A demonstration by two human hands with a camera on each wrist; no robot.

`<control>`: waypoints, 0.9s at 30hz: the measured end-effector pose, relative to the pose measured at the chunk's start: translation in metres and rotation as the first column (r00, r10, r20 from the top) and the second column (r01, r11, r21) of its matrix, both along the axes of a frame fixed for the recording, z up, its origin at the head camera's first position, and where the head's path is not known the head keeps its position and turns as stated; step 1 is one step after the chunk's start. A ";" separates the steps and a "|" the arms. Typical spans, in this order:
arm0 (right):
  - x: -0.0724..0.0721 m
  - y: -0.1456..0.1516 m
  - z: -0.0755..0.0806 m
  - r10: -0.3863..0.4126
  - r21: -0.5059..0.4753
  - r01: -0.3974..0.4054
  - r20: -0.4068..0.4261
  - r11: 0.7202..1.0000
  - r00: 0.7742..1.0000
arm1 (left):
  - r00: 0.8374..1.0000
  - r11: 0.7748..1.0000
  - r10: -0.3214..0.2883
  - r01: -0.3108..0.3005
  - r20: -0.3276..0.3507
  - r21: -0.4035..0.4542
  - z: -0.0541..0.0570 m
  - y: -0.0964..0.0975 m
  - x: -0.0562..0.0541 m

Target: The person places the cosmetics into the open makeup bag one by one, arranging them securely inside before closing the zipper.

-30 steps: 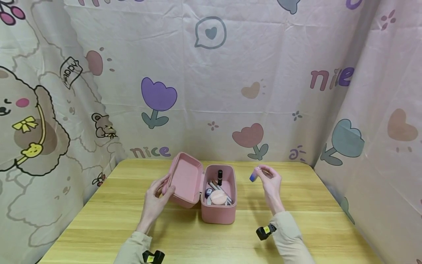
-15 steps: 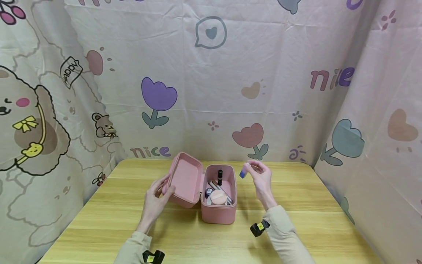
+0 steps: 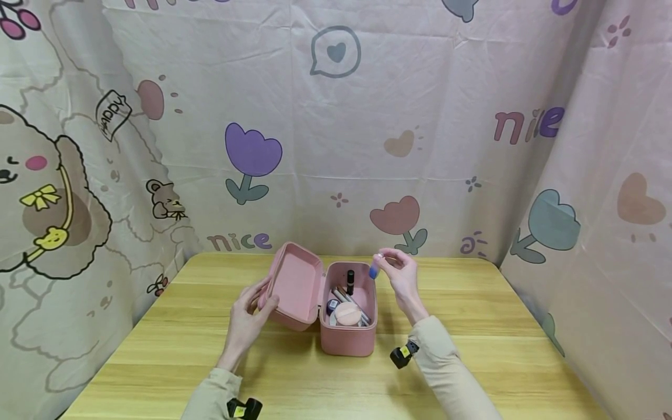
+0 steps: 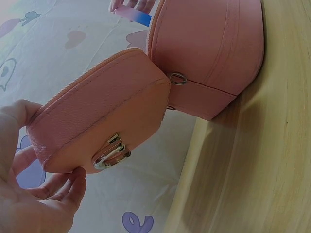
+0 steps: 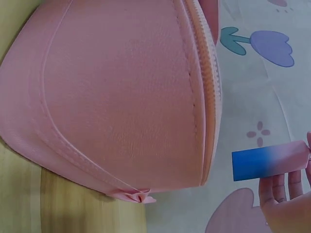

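Note:
A pink zip-up makeup case point(image 3: 347, 342) stands on the table, its lid point(image 3: 296, 284) swung out to the left. My left hand point(image 3: 245, 319) grips the lid by its outer edge, thumb on the rim, fingers beneath in the left wrist view. Between thumb and fingertips, my right hand point(image 3: 403, 281) pinches a small tube point(image 5: 267, 160) that fades from pink to blue. Its blue end points down, just above the case's right rim. Inside the case are a black tube point(image 3: 350, 282) standing upright, slim white sticks point(image 3: 359, 305), a dark round pot point(image 3: 332, 306) and a pale powder puff point(image 3: 347, 315).
The wooden table point(image 3: 462, 326) carries the case near its middle. A printed curtain point(image 3: 336, 128) hangs behind the table and along both sides. On the lid's outside, the left wrist view shows a metal buckle point(image 4: 112, 155).
My right hand has moved left with the pink-and-blue tube, from well right of the case to its right rim. The left hand and lid have stayed put.

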State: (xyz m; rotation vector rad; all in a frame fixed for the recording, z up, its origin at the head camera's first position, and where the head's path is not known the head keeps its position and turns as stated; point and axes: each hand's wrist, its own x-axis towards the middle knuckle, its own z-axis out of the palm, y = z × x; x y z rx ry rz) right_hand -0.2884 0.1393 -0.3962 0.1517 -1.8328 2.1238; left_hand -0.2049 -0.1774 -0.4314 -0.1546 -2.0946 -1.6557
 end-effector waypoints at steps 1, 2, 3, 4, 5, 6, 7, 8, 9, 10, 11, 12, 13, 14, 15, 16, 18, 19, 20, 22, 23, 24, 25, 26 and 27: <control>-0.001 -0.001 0.000 0.002 0.006 -0.002 -0.001 1.000 1.000 | 1.000 1.000 0.002 -0.002 -0.004 -0.002 0.000 0.000 0.000; -0.003 -0.003 0.000 0.005 0.013 -0.005 -0.001 1.000 1.000 | 1.000 1.000 0.001 -0.001 -0.003 -0.002 0.000 0.000 0.000; -0.004 -0.004 0.000 0.007 0.021 -0.007 0.001 1.000 1.000 | 1.000 1.000 0.002 -0.002 -0.006 -0.004 -0.001 0.000 0.000; -0.005 -0.005 0.000 0.011 0.029 -0.011 0.003 1.000 1.000 | 1.000 1.000 0.002 -0.002 -0.006 -0.005 -0.001 0.000 0.000; -0.007 -0.006 0.000 0.014 0.035 -0.014 0.006 0.999 1.000 | 1.000 1.000 0.000 0.000 -0.001 -0.003 -0.001 -0.001 0.000; -0.008 -0.007 -0.001 0.018 0.043 -0.018 0.008 0.999 1.000 | 1.000 1.000 -0.001 0.001 0.003 -0.003 -0.001 -0.001 0.000; -0.008 -0.008 -0.001 0.021 0.052 -0.022 0.008 0.998 1.000 | 1.000 1.000 -0.004 0.004 0.010 -0.002 -0.001 -0.001 0.000; -0.009 -0.008 -0.001 0.024 0.060 -0.025 0.009 0.998 1.000 | 1.000 1.000 -0.006 0.006 0.017 -0.001 -0.001 -0.001 -0.001; -0.010 -0.009 -0.002 0.027 0.065 -0.027 0.009 0.998 1.000 | 1.000 1.000 -0.007 0.007 0.023 -0.001 -0.001 -0.002 -0.001; -0.011 -0.010 -0.002 0.030 0.068 -0.030 0.006 0.997 1.000 | 1.000 1.000 -0.009 0.009 0.028 0.000 -0.001 -0.002 -0.001; -0.012 -0.010 -0.003 0.032 0.073 -0.032 0.005 0.997 0.999 | 0.999 1.000 -0.010 0.010 0.030 0.001 -0.001 -0.002 -0.001; -0.013 -0.011 -0.004 0.034 0.079 -0.034 0.004 0.996 0.999 | 0.999 1.000 -0.012 0.012 0.031 0.000 -0.001 -0.002 -0.001; -0.014 -0.011 -0.005 0.035 0.088 -0.035 0.002 0.995 0.999 | 0.999 1.000 -0.012 0.012 0.032 0.000 -0.001 -0.002 -0.001; -0.016 -0.012 -0.006 0.036 0.094 -0.036 0.002 0.995 0.999 | 0.999 1.000 -0.011 0.011 0.032 0.000 -0.001 -0.002 -0.001; -0.017 -0.013 -0.006 0.035 0.105 -0.035 0.003 0.994 0.999 | 0.999 1.000 -0.011 0.011 0.031 0.000 -0.001 -0.002 -0.001; -0.018 -0.014 -0.006 0.033 0.120 -0.034 0.005 0.992 0.999 | 0.999 1.000 -0.012 0.012 0.030 0.001 -0.001 -0.002 -0.001; -0.020 -0.015 -0.007 0.029 0.155 -0.031 0.013 0.987 0.999 | 1.000 1.000 -0.010 0.010 0.029 0.000 -0.002 -0.002 -0.001; -0.021 -0.016 -0.007 0.025 0.175 -0.028 0.016 0.984 1.000 | 1.000 1.000 -0.010 0.010 0.029 0.001 -0.002 -0.002 -0.001; -0.022 -0.017 -0.007 0.019 0.197 -0.023 0.021 0.980 1.000 | 1.000 1.000 -0.010 0.010 0.030 0.001 -0.001 -0.002 -0.001; -0.024 -0.018 -0.007 0.008 0.250 -0.014 0.022 0.968 1.000 | 0.999 1.000 -0.009 0.009 0.032 0.000 -0.001 -0.002 -0.001; -0.025 -0.018 -0.008 0.005 0.277 -0.010 0.018 0.961 1.000 | 0.999 1.000 -0.010 0.010 0.035 0.001 -0.001 -0.002 -0.001; -0.026 -0.019 -0.009 -0.001 0.309 -0.003 0.011 0.951 1.000 | 0.999 1.000 -0.011 0.011 0.036 0.001 -0.001 -0.002 -0.001; -0.027 -0.019 -0.009 -0.008 0.344 0.006 0.002 0.939 1.000 | 0.999 1.000 -0.012 0.012 0.036 0.002 -0.001 -0.002 -0.001; -0.028 -0.019 -0.010 -0.012 0.377 0.013 -0.006 0.926 1.000 | 0.999 1.000 -0.013 0.013 0.037 0.003 -0.001 -0.002 -0.001; -0.030 -0.018 -0.011 -0.013 0.407 0.018 -0.016 0.913 1.000 | 0.999 1.000 -0.015 0.015 0.038 0.003 -0.001 -0.002 -0.001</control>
